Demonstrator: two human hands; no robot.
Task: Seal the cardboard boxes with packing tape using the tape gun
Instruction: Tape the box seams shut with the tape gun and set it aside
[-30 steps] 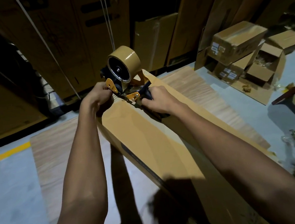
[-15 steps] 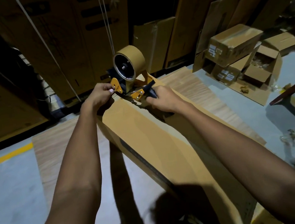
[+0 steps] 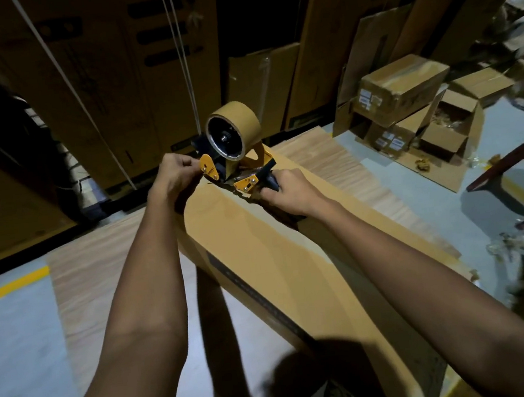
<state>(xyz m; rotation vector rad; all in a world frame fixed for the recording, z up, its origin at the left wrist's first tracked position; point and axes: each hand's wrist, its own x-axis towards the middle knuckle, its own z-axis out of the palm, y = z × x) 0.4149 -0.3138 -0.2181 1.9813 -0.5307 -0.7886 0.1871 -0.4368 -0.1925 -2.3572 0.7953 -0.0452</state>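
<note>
A long cardboard box [image 3: 271, 262] lies lengthwise in front of me, running from my body to the far end. An orange tape gun [image 3: 237, 168] with a brown tape roll [image 3: 235, 132] rests on the box's far end. My right hand [image 3: 286, 192] grips the gun's dark handle. My left hand [image 3: 176, 178] has its fingers curled at the gun's front, by the orange plate at the box's far left corner; what the fingertips hold is hidden. A strip of brown tape seems to run along the box top.
The box rests on a wood-grain sheet [image 3: 94, 282] on the grey floor. Tall cartons [image 3: 92, 70] stand behind. Smaller boxes [image 3: 405, 90], one open, sit at the right. A dark red chair [image 3: 518, 166] is at the right edge. A yellow floor line [image 3: 9, 287] runs at left.
The tape gun and both hands have shifted slightly further along the box end, and the gun has tilted a little more upright. The grip of both hands looks the same.
</note>
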